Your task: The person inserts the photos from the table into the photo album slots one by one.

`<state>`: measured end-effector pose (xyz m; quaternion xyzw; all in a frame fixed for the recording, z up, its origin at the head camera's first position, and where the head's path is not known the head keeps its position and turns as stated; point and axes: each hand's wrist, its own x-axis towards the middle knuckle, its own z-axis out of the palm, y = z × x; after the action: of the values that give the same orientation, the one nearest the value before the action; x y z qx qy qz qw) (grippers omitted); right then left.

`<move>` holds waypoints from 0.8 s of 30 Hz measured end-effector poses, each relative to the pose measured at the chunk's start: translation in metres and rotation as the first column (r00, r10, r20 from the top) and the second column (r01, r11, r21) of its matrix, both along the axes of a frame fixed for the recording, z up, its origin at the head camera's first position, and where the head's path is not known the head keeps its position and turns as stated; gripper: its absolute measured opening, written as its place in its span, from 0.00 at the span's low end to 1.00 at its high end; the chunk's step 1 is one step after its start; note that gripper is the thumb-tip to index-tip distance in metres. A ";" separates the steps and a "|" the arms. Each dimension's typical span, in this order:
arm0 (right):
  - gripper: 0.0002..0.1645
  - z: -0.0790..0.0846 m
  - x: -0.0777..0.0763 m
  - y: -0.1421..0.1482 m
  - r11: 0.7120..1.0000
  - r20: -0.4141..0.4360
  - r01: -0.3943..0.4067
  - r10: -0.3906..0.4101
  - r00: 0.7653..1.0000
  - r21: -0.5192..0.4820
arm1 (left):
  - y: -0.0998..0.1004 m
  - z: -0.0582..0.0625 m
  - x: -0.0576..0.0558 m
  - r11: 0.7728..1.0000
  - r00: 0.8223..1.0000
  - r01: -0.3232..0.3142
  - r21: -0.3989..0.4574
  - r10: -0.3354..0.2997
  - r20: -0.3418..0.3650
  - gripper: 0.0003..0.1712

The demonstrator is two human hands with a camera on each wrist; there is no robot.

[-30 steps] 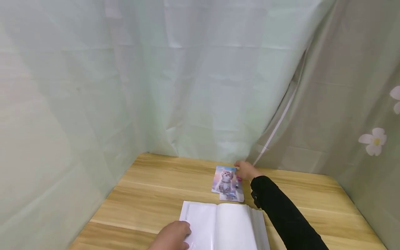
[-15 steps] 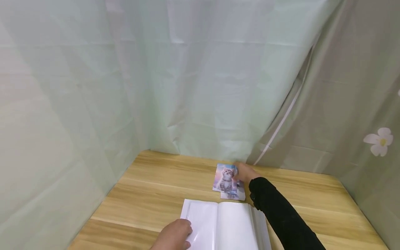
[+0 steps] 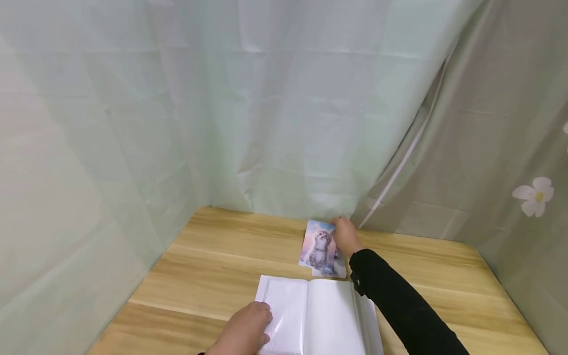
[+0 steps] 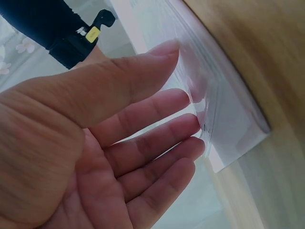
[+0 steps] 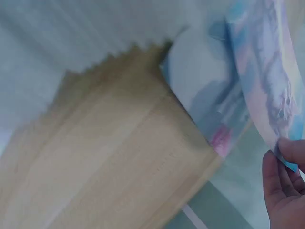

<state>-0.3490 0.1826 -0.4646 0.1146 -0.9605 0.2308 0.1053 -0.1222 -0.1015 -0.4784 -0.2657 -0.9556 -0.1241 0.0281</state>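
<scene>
An album (image 3: pixel 332 313) with white pages and clear sleeves lies spread at the front of the table. Along its left edge rests my left hand (image 3: pixel 246 325). The left wrist view has the fingertips at the clear sleeves (image 4: pixel 202 90), fingers nearly straight and thumb apart from them. Beyond the album, my right hand (image 3: pixel 347 236) pinches a kitten picture card (image 3: pixel 317 246) by its upper right corner between thumb and fingers. The card tilts up in the right wrist view, over a second picture card (image 5: pixel 205 86) with a pink patch. That lower card is partly hidden.
The wooden table (image 3: pixel 213 251) runs back to a pale curtain (image 3: pixel 284 123). A grey-green curtain (image 3: pixel 466 172) with white flowers hangs at the right. My right arm's black sleeve (image 3: pixel 399 305) crosses above the album's right side.
My right hand has closed on the kitten card's corner, and the card has lifted and tilted off the lower card. The left hand stays at the album's edge.
</scene>
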 end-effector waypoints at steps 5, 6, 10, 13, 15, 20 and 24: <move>0.13 0.010 0.003 0.000 0.999 -0.027 -0.013 0.012 1.000 -0.038 | 0.000 0.000 0.001 1.000 1.000 -0.004 -0.026 0.003 -0.031 0.15; 0.13 0.011 0.003 0.000 0.999 -0.018 -0.015 0.014 1.000 -0.045 | 0.000 0.000 0.001 0.999 1.000 -0.001 -0.032 0.000 -0.031 0.15; 0.11 0.015 0.004 0.001 0.995 -0.001 -0.018 0.018 1.000 -0.095 | 0.001 0.001 0.005 0.999 1.000 0.009 -0.038 -0.010 -0.020 0.18; 0.10 0.021 0.005 0.004 0.991 -0.002 -0.025 0.025 1.000 -0.133 | 0.001 0.002 0.008 0.999 1.000 0.021 -0.030 -0.020 0.019 0.24; 0.09 0.026 0.007 0.007 0.987 -0.004 -0.035 0.035 0.999 -0.156 | 0.001 0.002 0.009 0.999 0.998 0.034 -0.022 -0.033 0.050 0.27; 0.10 0.038 0.010 0.016 0.968 0.059 -0.064 0.081 0.995 -0.244 | 0.001 -0.001 0.009 0.999 0.991 0.045 -0.006 -0.044 0.129 0.28; 0.12 0.043 0.011 0.020 0.933 0.159 -0.048 0.111 0.981 -0.356 | 0.001 -0.004 0.009 0.999 0.988 0.033 -0.027 -0.029 0.154 0.26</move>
<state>-0.3376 0.2022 -0.4216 0.1121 -0.9040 0.4115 0.0290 -0.1133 -0.1003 -0.4822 -0.2705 -0.9525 -0.1305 -0.0515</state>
